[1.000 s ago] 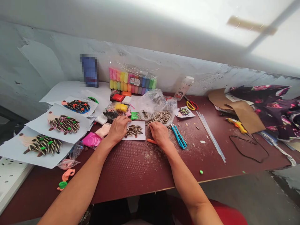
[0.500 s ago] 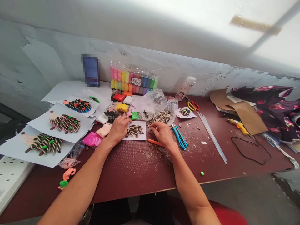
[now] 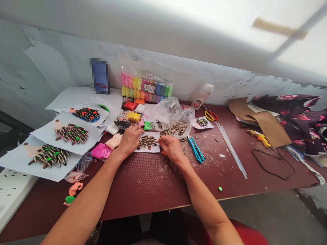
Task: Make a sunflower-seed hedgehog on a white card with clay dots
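Fingers point(image 3: 162, 139) nearly pinched, hold unclear, our right hand point(image 3: 173, 149) nears the seeded card point(image 3: 148, 149); our left hand point(image 3: 130, 140) curls over its left side, grip unclear. Behind, our clear bag point(image 3: 167, 112) holds striped seeds point(image 3: 176, 128).

A small white sheet point(image 3: 154, 149) lies flat on the worktop point(image 3: 143, 180), its left part hidden. Dark, pale-edged seeds point(image 3: 147, 142) cover its middle in overlapping rows, their tips pointing mostly rightward, with bare paper along the near edge.

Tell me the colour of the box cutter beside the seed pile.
The box cutter is turquoise blue with black parts, clearest in the head view.
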Demonstrator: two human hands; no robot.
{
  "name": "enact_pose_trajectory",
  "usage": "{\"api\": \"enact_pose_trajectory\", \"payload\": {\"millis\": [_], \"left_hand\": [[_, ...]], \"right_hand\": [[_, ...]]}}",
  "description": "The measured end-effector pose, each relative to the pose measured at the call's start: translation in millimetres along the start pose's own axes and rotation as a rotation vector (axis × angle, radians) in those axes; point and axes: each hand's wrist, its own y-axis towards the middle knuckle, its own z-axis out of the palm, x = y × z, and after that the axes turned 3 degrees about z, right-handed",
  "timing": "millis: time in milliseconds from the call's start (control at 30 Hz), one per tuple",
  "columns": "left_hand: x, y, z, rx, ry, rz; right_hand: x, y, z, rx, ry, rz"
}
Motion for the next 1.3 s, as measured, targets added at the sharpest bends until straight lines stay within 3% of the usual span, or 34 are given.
{"api": "enact_pose_trajectory", "payload": {"millis": [967, 1300], "left_hand": [[-2, 1, 0.8, -0.002, 0.02, 0.005], [-1, 0, -0.7, 0.01, 0.009, -0.005]], "right_hand": [[10, 0, 7, 0.029, -0.2, 0.003], [2, -1, -10, -0.04, -0.167, 0.061]]}}
